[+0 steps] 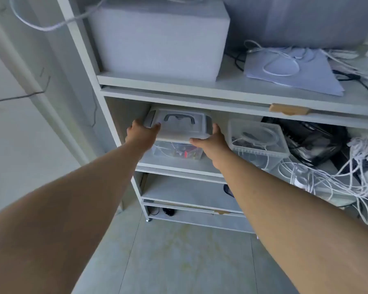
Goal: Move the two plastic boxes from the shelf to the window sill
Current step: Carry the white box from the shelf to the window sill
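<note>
A clear plastic box with a lid and a grey handle (177, 128) stands on the middle shelf (179, 166) at its left end. My left hand (141, 134) grips the box's left side, thumb on the lid. My right hand (214, 143) grips its right front corner. Small items, one red, show through the box's front wall. A second clear plastic box (257, 139), lidless and holding coiled cables, sits to the right on the same shelf. The window sill is not in view.
White cables (327, 179) spill over the shelf's right side next to a black bag (312, 141). A white foam box (159, 39) and papers (291, 68) lie on the upper shelf. Lower shelves (185, 192) and grey floor (179, 251) lie below.
</note>
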Demonstrator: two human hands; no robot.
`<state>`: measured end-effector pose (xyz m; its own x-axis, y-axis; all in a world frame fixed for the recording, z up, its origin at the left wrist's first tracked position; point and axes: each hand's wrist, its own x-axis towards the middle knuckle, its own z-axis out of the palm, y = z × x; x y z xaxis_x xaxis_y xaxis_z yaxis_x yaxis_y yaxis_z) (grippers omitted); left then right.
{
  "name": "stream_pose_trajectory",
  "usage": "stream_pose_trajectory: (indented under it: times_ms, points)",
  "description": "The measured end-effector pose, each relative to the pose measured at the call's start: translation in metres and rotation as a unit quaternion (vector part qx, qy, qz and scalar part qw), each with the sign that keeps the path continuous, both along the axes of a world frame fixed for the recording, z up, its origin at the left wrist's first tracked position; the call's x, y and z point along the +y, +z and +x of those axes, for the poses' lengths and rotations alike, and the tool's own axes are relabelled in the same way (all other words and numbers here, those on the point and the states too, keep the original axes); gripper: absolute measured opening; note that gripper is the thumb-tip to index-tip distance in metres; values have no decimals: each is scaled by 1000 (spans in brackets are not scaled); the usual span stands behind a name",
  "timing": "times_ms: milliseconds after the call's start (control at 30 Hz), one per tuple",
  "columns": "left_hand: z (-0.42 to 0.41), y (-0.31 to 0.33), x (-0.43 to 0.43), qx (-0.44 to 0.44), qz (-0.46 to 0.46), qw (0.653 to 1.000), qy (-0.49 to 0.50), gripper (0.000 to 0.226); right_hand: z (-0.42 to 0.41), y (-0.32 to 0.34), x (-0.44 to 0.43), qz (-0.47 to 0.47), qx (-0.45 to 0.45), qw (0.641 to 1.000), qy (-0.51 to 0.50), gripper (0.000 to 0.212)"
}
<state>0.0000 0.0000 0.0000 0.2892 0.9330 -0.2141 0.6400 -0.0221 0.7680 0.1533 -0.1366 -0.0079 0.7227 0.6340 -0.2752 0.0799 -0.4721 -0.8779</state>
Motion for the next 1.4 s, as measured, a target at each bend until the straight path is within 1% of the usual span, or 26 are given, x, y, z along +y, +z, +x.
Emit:
stream_pose_trajectory:
  times_ms: [67, 167, 233, 333, 433, 533, 600, 633, 700, 767, 867, 967, 1033, 1133, 1267, 1333, 1400]
  points:
    - [2, -1, 2, 3, -8, 1000, -9, 90, 3, 0, 9, -3, -11, 1000, 1, 111]
    - [15, -9, 16, 0, -29, 999, -14, 89, 12, -9, 27, -41, 10, 999, -7, 119]
    - [20, -10, 19, -12, -46, 999, -13, 81, 14, -15, 32, -63, 13, 998, -13, 118]
    - [22, -14, 21, -25, -65, 998, 7, 64, 16, -20, 34, -79, -7, 997, -16, 114]
    - [18, -17, 18, -53, -109, 992, 35, 57, 11, -22, 28, -85, -29, 996, -9, 115]
    - [6, -15, 10, -72, -113, 989, 56, 44, -5, -19, 17, -74, -46, 996, -1, 115]
    - [-6, -9, -1, -82, -113, 988, 68, 32, -19, -13, 6, -73, -54, 996, 9, 112]
    - [-11, -7, -6, -85, -113, 987, 76, 30, -24, -10, 1, -75, -58, 995, 13, 109]
    - [-36, 0, -21, -92, -118, 985, 89, 35, -46, -1, -14, -72, -68, 995, 28, 108]
    - [-66, 8, -37, -86, -118, 985, 95, 41, -70, 3, -26, -59, -74, 995, 34, 114]
    - [-119, 20, -58, -103, -116, 982, 108, 49, -115, 6, -44, -32, -78, 995, 45, 122]
    - [-198, 39, -80, -127, -101, 978, 133, 51, -189, 31, -61, -16, -85, 992, 89, 112]
    - [-254, 50, -93, -140, -110, 971, 158, 52, -234, 43, -66, -2, -90, 988, 123, 111]
    - [-336, 71, -112, -151, -108, 963, 194, 54, -299, 57, -61, 20, -91, 980, 176, 112]
    - [-426, 99, -118, -152, -66, 953, 252, 52, -379, 77, -40, 58, -78, 963, 251, 112]
    - [-467, 106, -113, -144, -54, 947, 282, 47, -419, 83, -23, 64, -77, 954, 283, 111]
    - [-500, 103, -107, -146, -37, 936, 318, 48, -448, 82, -5, 67, -86, 944, 310, 112]
